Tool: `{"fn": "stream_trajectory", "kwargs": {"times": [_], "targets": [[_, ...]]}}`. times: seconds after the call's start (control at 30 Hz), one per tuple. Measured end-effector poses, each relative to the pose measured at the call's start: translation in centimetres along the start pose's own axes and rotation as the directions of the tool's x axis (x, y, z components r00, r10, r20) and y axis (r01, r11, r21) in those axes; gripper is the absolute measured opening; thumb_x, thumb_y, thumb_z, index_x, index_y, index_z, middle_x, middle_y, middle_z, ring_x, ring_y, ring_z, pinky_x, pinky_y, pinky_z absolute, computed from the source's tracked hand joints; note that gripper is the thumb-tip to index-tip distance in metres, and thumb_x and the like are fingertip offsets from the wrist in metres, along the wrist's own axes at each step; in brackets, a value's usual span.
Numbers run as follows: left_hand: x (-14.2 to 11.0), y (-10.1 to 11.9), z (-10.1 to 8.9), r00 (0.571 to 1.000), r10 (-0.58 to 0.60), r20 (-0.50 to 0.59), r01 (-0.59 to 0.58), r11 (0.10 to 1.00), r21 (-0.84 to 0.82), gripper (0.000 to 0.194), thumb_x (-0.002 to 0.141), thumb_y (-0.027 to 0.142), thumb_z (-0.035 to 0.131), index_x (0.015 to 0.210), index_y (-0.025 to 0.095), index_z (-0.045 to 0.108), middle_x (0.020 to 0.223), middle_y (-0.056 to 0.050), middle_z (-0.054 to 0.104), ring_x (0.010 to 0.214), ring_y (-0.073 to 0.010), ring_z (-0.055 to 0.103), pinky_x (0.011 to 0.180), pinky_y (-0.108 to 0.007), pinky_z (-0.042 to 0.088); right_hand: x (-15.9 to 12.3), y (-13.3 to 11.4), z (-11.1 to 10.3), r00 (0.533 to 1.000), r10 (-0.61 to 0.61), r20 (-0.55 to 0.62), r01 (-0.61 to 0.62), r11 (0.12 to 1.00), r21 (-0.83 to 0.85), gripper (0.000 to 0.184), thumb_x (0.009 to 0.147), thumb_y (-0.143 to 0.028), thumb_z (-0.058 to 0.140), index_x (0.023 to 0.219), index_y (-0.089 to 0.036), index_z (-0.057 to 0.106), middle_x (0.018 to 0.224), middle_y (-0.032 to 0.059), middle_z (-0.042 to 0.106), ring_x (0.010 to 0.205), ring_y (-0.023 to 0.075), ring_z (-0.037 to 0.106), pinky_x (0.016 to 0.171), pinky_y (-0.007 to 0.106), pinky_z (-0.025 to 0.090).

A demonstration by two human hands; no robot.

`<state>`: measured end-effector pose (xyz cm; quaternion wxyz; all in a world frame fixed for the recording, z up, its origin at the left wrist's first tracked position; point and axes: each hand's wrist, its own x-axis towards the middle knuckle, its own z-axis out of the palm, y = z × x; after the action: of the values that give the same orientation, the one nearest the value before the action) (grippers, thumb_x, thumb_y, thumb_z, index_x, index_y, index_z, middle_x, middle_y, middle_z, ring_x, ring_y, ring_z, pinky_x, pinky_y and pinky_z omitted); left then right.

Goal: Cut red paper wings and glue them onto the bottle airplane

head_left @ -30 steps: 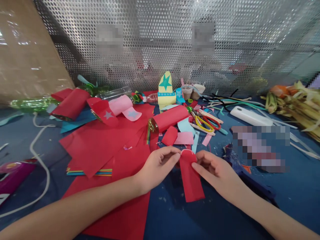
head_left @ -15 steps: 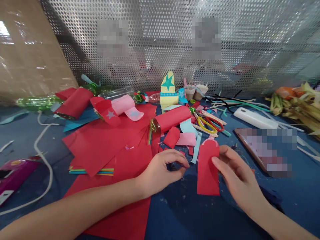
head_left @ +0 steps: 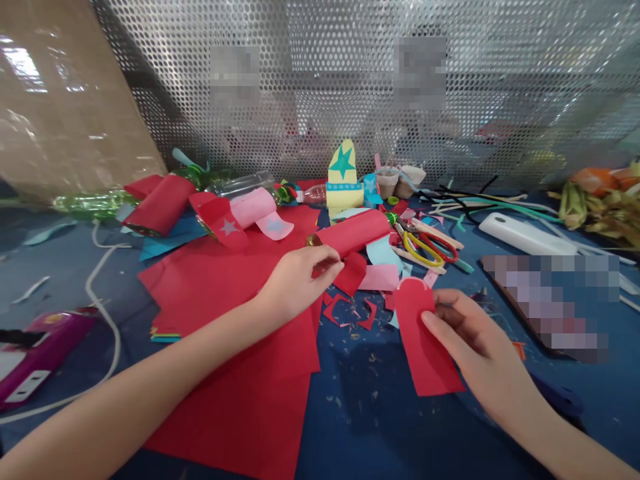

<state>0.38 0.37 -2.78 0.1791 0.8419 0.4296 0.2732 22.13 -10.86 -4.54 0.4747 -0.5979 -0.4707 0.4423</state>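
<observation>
My right hand [head_left: 470, 340] pinches a red paper strip [head_left: 423, 347] along its right edge, thumb in front. The strip has a rounded top with a pale pink rim and a straight lower end, and is held tilted above the blue table. My left hand [head_left: 300, 280] hovers over the red sheets [head_left: 200, 287], fingers bent, thumb and fingertips slightly apart, with nothing visible between them. Its fingertips are nearest to a small folded red paper piece [head_left: 351, 273] and a bottle wrapped in red paper [head_left: 355, 231]; whether they touch either, I cannot tell.
Yellow- and red-handled scissors [head_left: 423, 247] lie amid paper scraps. Behind stands a yellow paper piece with a green star [head_left: 343, 163]. A phone [head_left: 525, 300] and a white device [head_left: 525, 235] lie right. At left are a purple glue gun-like object [head_left: 45, 353] and a white cord [head_left: 107, 313].
My left hand has let go of the red strip and moved away, up and left toward the wrapped bottle. The right hand has carried the strip rightward, and it now leans.
</observation>
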Motion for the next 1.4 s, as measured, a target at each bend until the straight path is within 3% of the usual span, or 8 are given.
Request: {"fn": "stream_trajectory", "kwargs": {"times": [0.13,0.3,0.53,0.7,0.9,1.0,1.2,1.4], "targets": [[-0.5,0.0,0.7,0.986,0.067,0.153,-0.105,0.962,0.254,0.026,0.092,0.022,0.045,0.112,0.016,0.06,0.11,-0.009,0.069,0.098,-0.0232,0.065,0.087,-0.036,0.05,0.0,-0.1,0.2,1.0,0.025,0.001,-0.025,0.999,-0.027,0.021,0.081,-0.044,0.06,0.091,-0.025,0.056,0.065,-0.004,0.058,0.053,0.0115,0.054,0.045,0.019,0.043],[-0.9,0.2,1.9,0.974,0.086,0.211,-0.149,0.94,0.307,0.035,0.093,0.018,0.039,0.126,0.012,0.051,0.12,-0.014,0.063,0.106,-0.0249,0.062,0.094,-0.04,0.047,0.0,-0.4,0.3,0.999,0.041,0.017,-0.04,0.998,-0.042,0.025,0.079,-0.046,0.061,0.091,-0.025,0.055,0.064,-0.0038,0.058,0.054,0.0117,0.055,0.046,0.02,0.045],[-0.9,-0.4,2.4,0.992,0.086,0.096,-0.099,0.986,0.132,0.024,0.089,0.019,0.046,0.106,0.014,0.063,0.111,-0.01,0.067,0.106,-0.0238,0.061,0.095,-0.039,0.047,0.1,-0.5,0.3,0.996,0.022,0.087,-0.025,0.999,0.029,0.031,0.081,-0.046,0.061,0.101,-0.028,0.047,0.065,-0.0038,0.061,0.057,0.0147,0.061,0.049,0.023,0.05],[-0.8,0.0,2.0,1.0,-0.03,-0.001,0.03,0.996,-0.087,0.018,0.085,0.015,0.051,0.094,0.018,0.065,0.099,-0.005,0.07,0.089,-0.0179,0.065,0.084,-0.03,0.052,0.1,-0.1,0.2,0.997,-0.039,0.071,0.032,0.995,0.095,0.039,0.085,-0.039,0.061,0.115,-0.032,0.036,0.072,-0.0034,0.064,0.065,0.0162,0.065,0.059,0.027,0.055],[-0.8,0.3,2.1,0.981,-0.188,-0.038,0.154,0.891,-0.428,0.01,0.078,0.014,0.056,0.087,0.019,0.057,0.087,-0.001,0.067,0.085,-0.0148,0.065,0.077,-0.026,0.051,0.4,0.1,0.1,0.993,-0.112,0.043,0.106,0.988,0.112,0.043,0.082,-0.031,0.064,0.116,-0.035,0.037,0.097,0.0031,0.062,0.076,0.0187,0.067,0.063,0.031,0.06],[-1.0,0.7,2.3,0.964,-0.263,0.03,0.233,0.788,-0.57,0.024,0.074,0.014,0.06,0.095,0.02,0.049,0.08,0.0,0.066,0.081,-0.0155,0.066,0.07,-0.026,0.052,0.6,0.2,0.0,0.996,-0.083,-0.03,0.086,0.988,0.128,0.055,0.078,-0.03,0.068,0.123,-0.036,0.037,0.093,0.0025,0.059,0.075,0.0202,0.067,0.058,0.031,0.062],[-1.4,1.5,2.6,0.953,-0.252,0.167,0.302,0.794,-0.527,0.016,0.075,0.017,0.06,0.091,0.016,0.062,0.089,-0.005,0.07,0.082,-0.0174,0.066,0.076,-0.031,0.051,0.8,0.3,0.1,0.999,0.022,0.033,-0.026,0.991,0.13,0.022,0.076,-0.04,0.068,0.091,-0.024,0.063,0.098,0.0033,0.061,0.085,0.0203,0.066,0.068,0.031,0.063],[-1.4,1.6,2.4,0.954,-0.268,0.134,0.3,0.847,-0.439,0.008,0.075,0.021,0.061,0.079,0.017,0.066,0.082,-0.003,0.071,0.08,-0.0187,0.066,0.073,-0.029,0.051,0.7,0.2,0.2,0.994,0.091,0.054,-0.098,0.984,0.149,0.033,0.075,-0.047,0.07,0.089,-0.02,0.058,0.08,0.0031,0.067,0.068,0.0188,0.069,0.066,0.034,0.063]]}}
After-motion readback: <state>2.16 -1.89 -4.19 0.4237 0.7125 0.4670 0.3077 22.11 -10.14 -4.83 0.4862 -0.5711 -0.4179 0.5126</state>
